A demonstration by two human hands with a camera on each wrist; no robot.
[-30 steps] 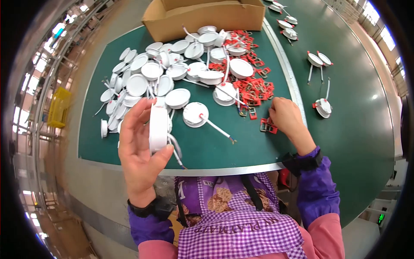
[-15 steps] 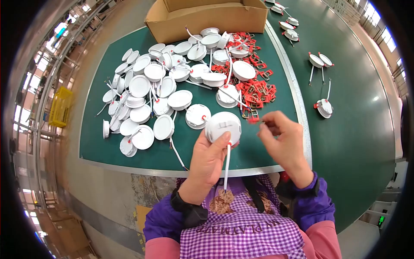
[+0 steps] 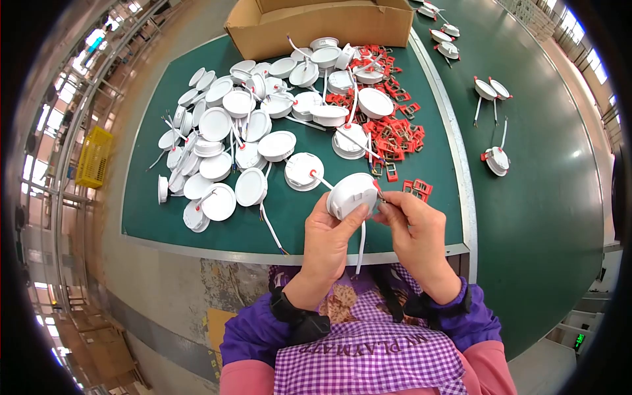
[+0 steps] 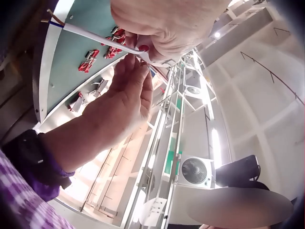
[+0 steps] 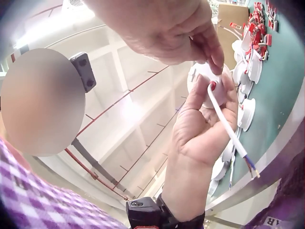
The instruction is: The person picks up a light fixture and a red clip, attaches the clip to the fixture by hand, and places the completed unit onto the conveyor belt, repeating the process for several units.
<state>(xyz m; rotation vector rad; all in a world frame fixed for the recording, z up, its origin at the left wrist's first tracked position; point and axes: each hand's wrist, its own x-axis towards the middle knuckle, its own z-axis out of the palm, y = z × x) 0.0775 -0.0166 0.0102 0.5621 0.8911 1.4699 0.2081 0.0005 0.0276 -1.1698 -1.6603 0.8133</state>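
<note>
My left hand (image 3: 324,247) grips a round white downlight (image 3: 347,197) by its edge, thumb across its back. From its red grommet (image 5: 213,86) a white cable (image 3: 361,247) hangs down, with bare wire ends showing in the right wrist view. At the downlight's right rim, my right hand (image 3: 421,234) pinches a small red spring clip (image 3: 378,187), mostly hidden by the fingertips. Both hands meet over the table's near edge. Loose red clips (image 3: 417,189) lie just beyond the right hand.
Many white downlights (image 3: 216,124) are heaped on the green table (image 3: 224,247), beside a pile of red clips (image 3: 395,137). Behind them stands an open cardboard box (image 3: 329,29). On the right-hand green table (image 3: 540,230), several downlights with red clips (image 3: 497,161) lie spaced out.
My left hand has brought the downlight rightward from the heap and turned its back up. My right hand has left the loose clips and come to the downlight's rim with a clip.
</note>
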